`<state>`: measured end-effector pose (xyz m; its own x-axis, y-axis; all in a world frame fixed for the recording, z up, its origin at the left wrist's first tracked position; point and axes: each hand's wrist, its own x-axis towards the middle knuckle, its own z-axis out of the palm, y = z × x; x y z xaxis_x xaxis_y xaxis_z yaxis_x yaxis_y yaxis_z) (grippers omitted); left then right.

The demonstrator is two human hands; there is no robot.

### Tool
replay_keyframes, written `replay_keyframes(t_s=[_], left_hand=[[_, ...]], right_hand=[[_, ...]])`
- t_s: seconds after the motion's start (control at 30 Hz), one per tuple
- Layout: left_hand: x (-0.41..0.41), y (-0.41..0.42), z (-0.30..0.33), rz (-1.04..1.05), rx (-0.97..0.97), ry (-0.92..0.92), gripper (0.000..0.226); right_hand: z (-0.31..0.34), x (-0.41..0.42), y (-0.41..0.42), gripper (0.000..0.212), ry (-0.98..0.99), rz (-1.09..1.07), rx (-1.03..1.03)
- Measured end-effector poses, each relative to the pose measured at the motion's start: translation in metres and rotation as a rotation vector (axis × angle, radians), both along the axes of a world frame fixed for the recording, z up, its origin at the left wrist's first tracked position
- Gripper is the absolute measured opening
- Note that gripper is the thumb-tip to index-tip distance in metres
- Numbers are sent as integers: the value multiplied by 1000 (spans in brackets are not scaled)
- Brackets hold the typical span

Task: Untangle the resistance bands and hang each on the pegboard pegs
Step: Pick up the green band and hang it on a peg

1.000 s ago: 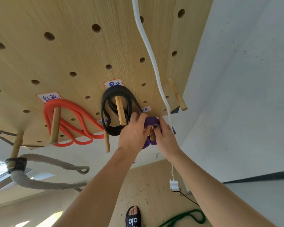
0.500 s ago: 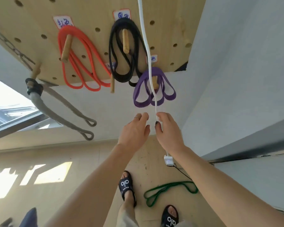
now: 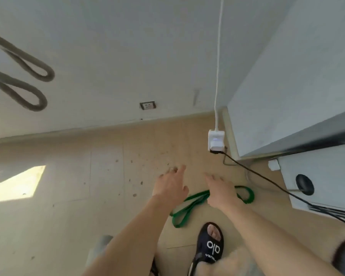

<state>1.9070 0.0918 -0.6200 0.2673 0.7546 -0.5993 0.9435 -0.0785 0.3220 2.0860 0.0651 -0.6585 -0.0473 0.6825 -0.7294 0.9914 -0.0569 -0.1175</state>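
A green resistance band (image 3: 189, 207) is seen lying on the wooden floor (image 3: 68, 216), partly hidden behind the right hand (image 3: 220, 191). Both the right hand and the left hand (image 3: 170, 186) are held out above the floor with fingers extended, and nothing is gripped. A white cord (image 3: 218, 62) is hung down to an adapter (image 3: 216, 140), and a black sandal (image 3: 210, 245) is worn on a foot just beside the band.

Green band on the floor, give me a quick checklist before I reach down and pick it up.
1. Green band in view, lying on the floor: ok.
2. Left hand free, fingers spread: ok.
3. Right hand free, above the band: ok.
4. Band free of knots: cannot tell, the right hand hides its middle.
5. Black cable apart from the band: ok.
6. Sandalled foot off the band: ok.
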Motion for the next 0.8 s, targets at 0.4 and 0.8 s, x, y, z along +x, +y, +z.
replay_keyframes(t_s=[0.4,0.8], left_hand=[[7,-43,-335,-113,-188,16,85],[-38,-12,-231,-144,-91,10,96]], right_hand=[[-341,-14,-52,78,-281,430,1],[-202,-44,6,56,41,338,269]])
